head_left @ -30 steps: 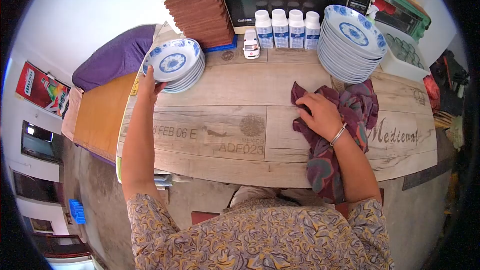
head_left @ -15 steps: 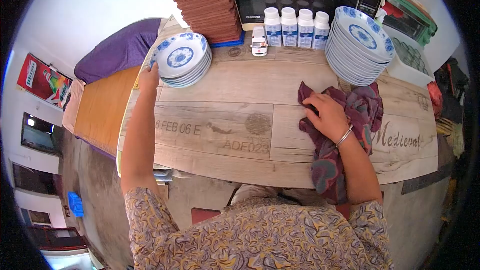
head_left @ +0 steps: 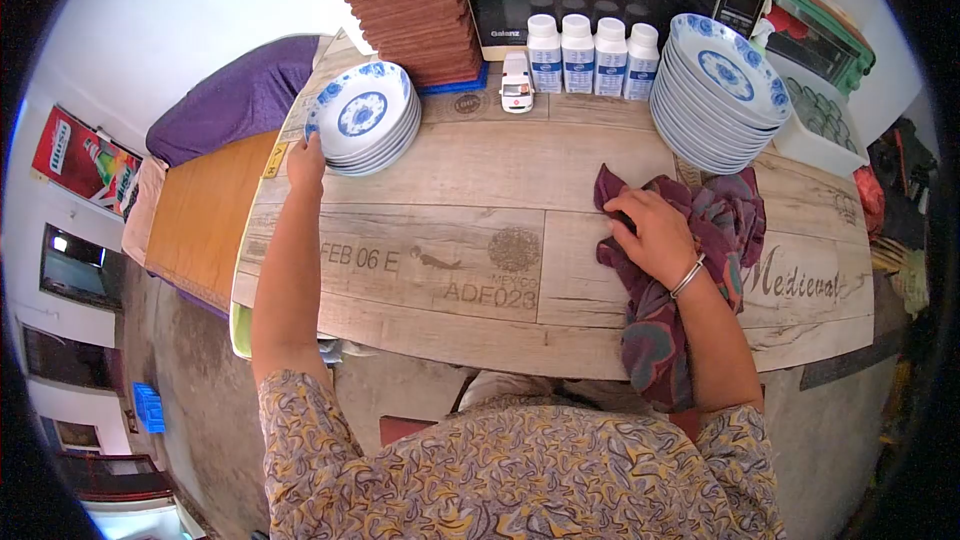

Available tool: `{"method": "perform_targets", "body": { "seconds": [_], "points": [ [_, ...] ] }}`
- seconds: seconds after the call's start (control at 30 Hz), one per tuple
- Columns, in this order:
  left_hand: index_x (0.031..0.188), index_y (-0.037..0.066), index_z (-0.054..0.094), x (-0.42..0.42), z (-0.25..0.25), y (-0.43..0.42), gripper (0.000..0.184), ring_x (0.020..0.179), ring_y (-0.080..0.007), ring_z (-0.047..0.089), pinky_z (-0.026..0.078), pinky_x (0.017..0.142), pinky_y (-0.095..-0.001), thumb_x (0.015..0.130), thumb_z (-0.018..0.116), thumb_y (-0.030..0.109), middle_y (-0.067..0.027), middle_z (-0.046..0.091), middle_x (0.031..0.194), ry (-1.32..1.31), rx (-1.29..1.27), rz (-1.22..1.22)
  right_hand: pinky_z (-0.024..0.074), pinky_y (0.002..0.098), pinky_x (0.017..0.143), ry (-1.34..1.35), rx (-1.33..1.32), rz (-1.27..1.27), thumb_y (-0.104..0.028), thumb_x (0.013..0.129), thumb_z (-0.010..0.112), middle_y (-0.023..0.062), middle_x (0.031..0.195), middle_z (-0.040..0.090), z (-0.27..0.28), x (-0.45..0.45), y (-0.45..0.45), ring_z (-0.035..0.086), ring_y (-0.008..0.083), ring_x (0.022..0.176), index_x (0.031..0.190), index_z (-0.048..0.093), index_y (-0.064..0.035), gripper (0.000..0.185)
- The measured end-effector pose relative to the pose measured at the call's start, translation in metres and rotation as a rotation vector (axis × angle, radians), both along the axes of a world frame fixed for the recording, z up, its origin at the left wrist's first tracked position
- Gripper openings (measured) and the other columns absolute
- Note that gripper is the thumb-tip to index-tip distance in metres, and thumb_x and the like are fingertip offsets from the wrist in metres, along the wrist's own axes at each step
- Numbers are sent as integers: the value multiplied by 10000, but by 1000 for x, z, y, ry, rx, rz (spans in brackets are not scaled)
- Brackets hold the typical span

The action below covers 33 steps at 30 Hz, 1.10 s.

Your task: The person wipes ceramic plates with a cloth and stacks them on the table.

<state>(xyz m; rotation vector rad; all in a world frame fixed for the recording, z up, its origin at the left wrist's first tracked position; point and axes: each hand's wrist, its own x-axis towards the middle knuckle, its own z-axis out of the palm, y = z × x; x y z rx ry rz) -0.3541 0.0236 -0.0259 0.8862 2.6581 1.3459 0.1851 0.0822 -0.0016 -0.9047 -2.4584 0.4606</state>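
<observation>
A short stack of white plates with blue floral patterns [head_left: 362, 114] stands at the table's back left. My left hand [head_left: 307, 162] is at its left rim, fingers closed on the edge of the top plate; some fingertips are hidden. On the right, my right hand [head_left: 655, 235], with a bangle at the wrist, rests on a crumpled purple patterned cloth [head_left: 725, 210]. Its fingers are bent around a fold of the cloth, part of which hangs over the front edge. Behind the cloth rises a taller stack of matching plates [head_left: 725, 75].
Several white bottles [head_left: 577, 55] and a small white toy van [head_left: 517, 85] stand before a microwave [head_left: 600, 0]. A tall pile of folded brown cloths [head_left: 410, 10] is beside it. At right sits a white tray of glasses [head_left: 825, 125]. The wood-look table [head_left: 450, 180] curves in front.
My left hand has moved slightly right and down along the plate rim, and the top plate sits a little differently. My right hand and the cloth have hardly moved.
</observation>
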Motion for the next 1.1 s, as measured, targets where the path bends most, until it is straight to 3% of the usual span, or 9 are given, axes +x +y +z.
{"method": "perform_targets", "body": {
  "seconds": [0.03,0.13,0.23,0.4,0.57,0.7,0.83,1.0,1.1],
  "points": [
    [989,32,620,4,3,0,408,876,-314,585,423,794,-375,829,459,371,-179,627,912,-24,-9,11,450,388,763,-2,6,1,-175,757,581,131,941,577,0,0,0,548,306,886,913,574,-74,186],
    [1092,14,557,-10,6,1,452,951,-333,546,403,833,-390,824,491,372,-202,583,1024,53,-155,-49,451,388,762,4,25,0,-181,760,573,125,943,577,-3,0,0,548,301,893,917,576,-82,185],
    [1199,9,454,31,30,0,548,1051,-368,472,373,879,-410,812,528,390,-230,486,1152,590,-104,236,457,386,756,-7,37,-24,-182,755,567,110,936,574,-9,2,1,547,292,898,924,577,-93,191],
    [1204,18,432,143,111,20,481,1065,-382,439,352,905,-413,821,559,279,-224,453,1180,1033,270,-295,468,383,741,-16,15,-52,-172,744,559,79,917,567,-9,2,0,549,269,897,911,578,-107,180],
    [968,-1,594,268,147,64,275,903,-316,553,417,815,-377,825,554,230,-188,586,953,620,250,-883,474,388,731,-21,-13,-54,-154,744,538,90,911,567,-10,3,0,552,278,896,880,583,-94,156],
    [840,-19,612,351,142,112,417,764,-336,588,441,715,-394,852,464,372,-200,603,787,459,-4,-957,478,389,741,-32,11,-49,-127,728,529,120,904,573,-18,4,2,558,297,893,862,591,-66,160],
    [839,-37,629,404,116,179,589,867,-353,584,435,773,-387,818,438,521,-245,609,886,80,-70,-931,479,392,754,-40,44,-25,-121,726,515,144,897,578,-25,3,6,563,305,891,846,593,-33,168],
    [1152,21,495,462,133,192,600,960,-258,494,457,742,-393,780,556,489,-123,513,1091,-309,-305,-803,473,397,747,-77,-15,-21,-109,723,512,137,927,572,-15,7,2,552,299,915,868,586,-36,179],
    [1134,72,500,466,134,197,493,941,-244,489,471,744,-401,784,579,411,-91,498,1102,-461,-366,-847,469,394,750,-49,-21,-3,-106,723,512,133,939,569,-22,5,6,541,289,932,873,587,-40,180]
  ]
}}
